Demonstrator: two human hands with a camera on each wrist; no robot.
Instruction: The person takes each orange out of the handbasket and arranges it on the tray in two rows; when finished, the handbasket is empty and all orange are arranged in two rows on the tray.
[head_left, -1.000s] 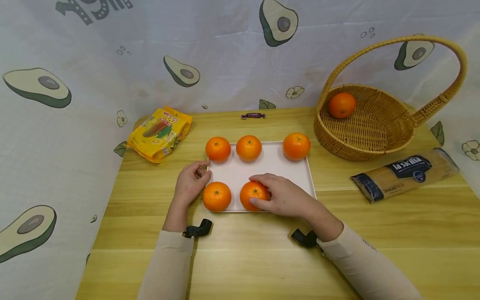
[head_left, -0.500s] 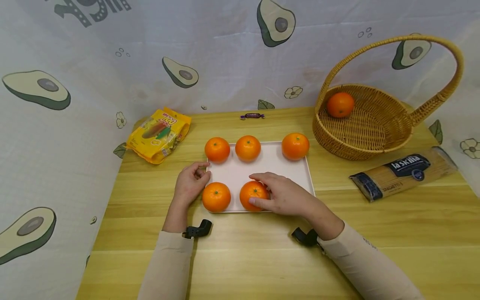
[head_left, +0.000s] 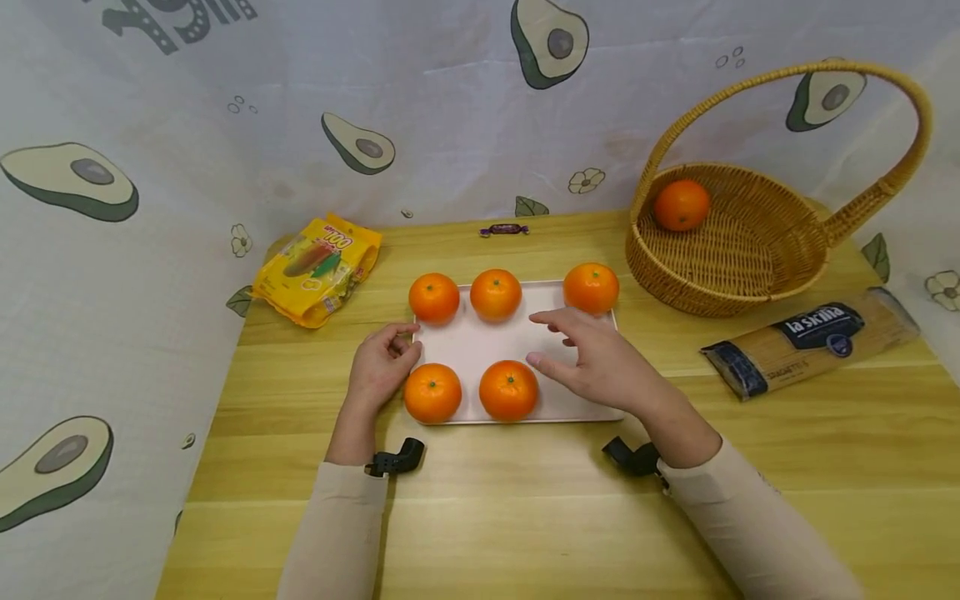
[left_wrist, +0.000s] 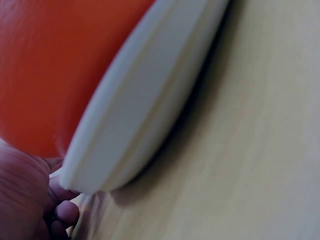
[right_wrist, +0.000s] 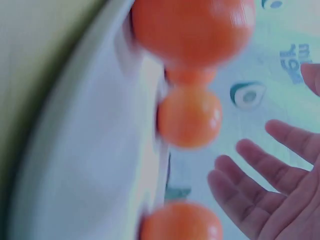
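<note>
Several oranges are set round the white tray (head_left: pixel 480 337). At its near edge are a left orange (head_left: pixel 432 393) and a middle orange (head_left: pixel 509 390); a back left orange (head_left: pixel 434 298), a back middle orange (head_left: pixel 496 294) and a back right orange (head_left: pixel 591 288) line the far edge. My left hand (head_left: pixel 380 367) holds the tray's left rim with curled fingers and thumb, partly hidden by the tray in the left wrist view. Over the tray's right part hovers my right hand (head_left: pixel 600 360), fingers spread and holding nothing, apart from the middle orange. The right wrist view shows its fingers (right_wrist: pixel 280 170) extended.
A wicker basket (head_left: pixel 712 287) with a tall handle stands at the back right, one orange (head_left: pixel 682 205) inside. In front of it lies a spaghetti pack (head_left: pixel 813 342). A yellow candy bag (head_left: pixel 318 268) is at the back left, a wrapped candy (head_left: pixel 504 229) at the back.
My right hand has let go of the near middle orange and moved up and to the right. That orange stays in place on the tray. The left hand has not moved.
</note>
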